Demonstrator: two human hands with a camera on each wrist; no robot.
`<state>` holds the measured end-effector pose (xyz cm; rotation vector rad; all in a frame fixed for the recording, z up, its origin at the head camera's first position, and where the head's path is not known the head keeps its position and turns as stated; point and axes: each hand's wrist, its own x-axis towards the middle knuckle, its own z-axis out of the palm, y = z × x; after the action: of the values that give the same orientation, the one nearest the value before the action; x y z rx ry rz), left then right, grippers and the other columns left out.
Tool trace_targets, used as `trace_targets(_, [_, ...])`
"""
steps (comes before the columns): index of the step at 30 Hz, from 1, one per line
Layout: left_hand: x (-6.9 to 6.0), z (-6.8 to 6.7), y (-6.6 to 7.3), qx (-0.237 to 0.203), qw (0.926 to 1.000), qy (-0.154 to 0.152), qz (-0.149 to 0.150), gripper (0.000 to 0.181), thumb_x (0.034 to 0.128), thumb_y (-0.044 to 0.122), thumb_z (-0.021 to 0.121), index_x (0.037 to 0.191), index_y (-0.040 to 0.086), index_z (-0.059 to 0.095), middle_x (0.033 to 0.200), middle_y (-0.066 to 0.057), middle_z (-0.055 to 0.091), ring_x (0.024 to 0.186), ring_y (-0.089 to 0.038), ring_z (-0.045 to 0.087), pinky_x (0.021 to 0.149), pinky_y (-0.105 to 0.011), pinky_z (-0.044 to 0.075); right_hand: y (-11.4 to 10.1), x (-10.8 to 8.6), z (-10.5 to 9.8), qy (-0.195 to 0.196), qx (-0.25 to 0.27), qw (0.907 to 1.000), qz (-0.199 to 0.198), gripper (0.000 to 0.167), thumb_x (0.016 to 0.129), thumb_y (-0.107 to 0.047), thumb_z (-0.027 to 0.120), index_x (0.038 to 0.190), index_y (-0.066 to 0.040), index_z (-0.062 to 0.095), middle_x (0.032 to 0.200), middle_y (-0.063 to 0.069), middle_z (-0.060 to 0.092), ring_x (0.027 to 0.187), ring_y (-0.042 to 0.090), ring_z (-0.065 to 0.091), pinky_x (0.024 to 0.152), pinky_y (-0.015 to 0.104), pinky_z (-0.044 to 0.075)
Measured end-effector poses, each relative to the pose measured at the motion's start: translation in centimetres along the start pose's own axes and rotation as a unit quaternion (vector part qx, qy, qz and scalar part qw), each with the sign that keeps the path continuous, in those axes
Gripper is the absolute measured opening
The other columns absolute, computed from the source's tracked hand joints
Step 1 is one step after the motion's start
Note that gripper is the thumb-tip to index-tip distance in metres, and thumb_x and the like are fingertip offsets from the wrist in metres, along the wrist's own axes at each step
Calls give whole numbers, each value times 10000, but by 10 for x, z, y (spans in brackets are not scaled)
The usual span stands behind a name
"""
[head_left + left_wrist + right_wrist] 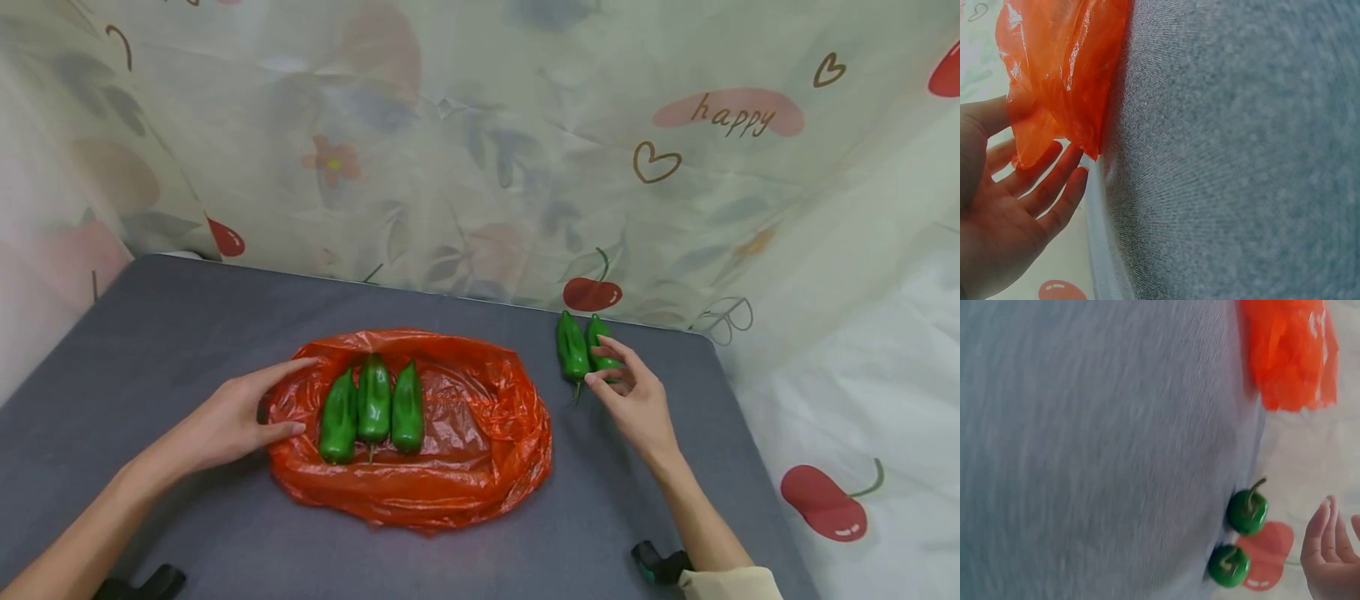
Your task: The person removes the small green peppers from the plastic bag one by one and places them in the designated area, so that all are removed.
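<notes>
An orange-red plastic bag (457,493) lies spread on the table with its rim folded outward. Three green peppers (373,398) sit side by side in its left half. My left hand (232,417) touches the bag's left edge, thumb and forefinger spread over the rim; in the left wrist view its other fingers (1054,187) are loosely extended by the plastic. Right of the bag, two more green peppers (573,346) lie near the table's far edge. Beside them is my right hand (636,406), fingers parted around nothing; the right wrist view shows it apart from both peppers (1247,512).
A grey cloth covers the table (480,567). Behind it hangs a patterned curtain (480,167) that meets the far edge. Dark straps or devices (660,562) show near both wrists at the bottom of the head view.
</notes>
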<state>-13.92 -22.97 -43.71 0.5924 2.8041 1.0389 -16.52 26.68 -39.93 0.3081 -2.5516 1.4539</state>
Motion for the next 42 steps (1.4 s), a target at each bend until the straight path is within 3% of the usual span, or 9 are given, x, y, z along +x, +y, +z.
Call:
trace_targets(5, [1, 0, 0, -41, 10000, -14, 1, 794, 825, 243, 831, 1497, 119, 427, 1425, -233, 505, 1250, -428, 518, 964, -618, 450, 13, -1, 9, -112, 449, 9989, 73, 537, 939, -50, 682, 1442, -119, 505, 1316, 193, 574, 947, 125, 634, 781, 195, 534])
trace_targets(12, [1, 0, 1, -26, 10000, -1, 37, 792, 824, 227, 830, 1498, 123, 427, 1426, -228, 506, 1258, -429, 513, 972, -623, 440, 7, -3, 21, -197, 690, 9973, -131, 526, 936, -68, 692, 1431, -104, 517, 1299, 161, 585, 965, 155, 641, 764, 225, 545])
trace_targets(23, [0, 2, 2, 18, 10000, 30, 84, 800, 823, 242, 833, 1501, 128, 425, 1415, -224, 519, 1237, -413, 537, 966, -610, 452, -2, -9, 40, -390, 584, 9970, -332, 534, 908, -39, 718, 1397, -176, 554, 1276, 61, 626, 950, 196, 642, 795, 289, 553])
trace_targets(33, [0, 4, 3, -11, 9999, -7, 131, 797, 833, 270, 825, 1504, 123, 422, 1420, -215, 518, 1249, -410, 532, 973, -599, 451, -39, -20, 54, -809, 680, 9921, -670, 507, 888, 77, 684, 1370, 35, 533, 1247, 274, 594, 931, 337, 628, 763, 323, 551])
trace_targets(42, [-2, 5, 4, -14, 9999, 19, 108, 801, 826, 266, 832, 1502, 129, 426, 1424, -205, 519, 1260, -411, 522, 984, -605, 438, -50, -24, 67, -1022, 689, 9897, -727, 521, 876, 74, 703, 1368, 16, 539, 1229, 232, 620, 918, 349, 646, 771, 385, 566])
